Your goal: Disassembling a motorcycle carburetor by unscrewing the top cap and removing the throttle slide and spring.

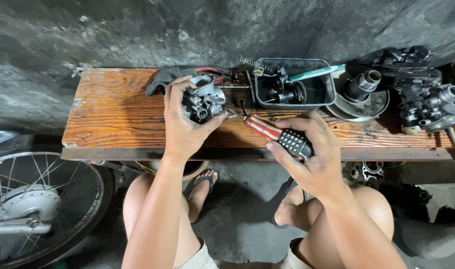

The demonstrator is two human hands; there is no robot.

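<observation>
While left hand (185,124) cradles knobbly metal carburetor (203,99), right hand (312,149) drives ribbed screwdriver (274,133).

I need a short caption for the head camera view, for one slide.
Left hand holds a small metal carburetor while right hand applies a red-handled screwdriver over a wooden bench.

The worktop (113,114) is orange-brown wood with dark wavy grain. The carburetor (205,99) is dull silver-grey metal. The screwdriver (277,135) has a red handle with white stripes and a black studded end. The tray (327,94) is dark grey; the toothbrush (314,72) is white and teal.
</observation>
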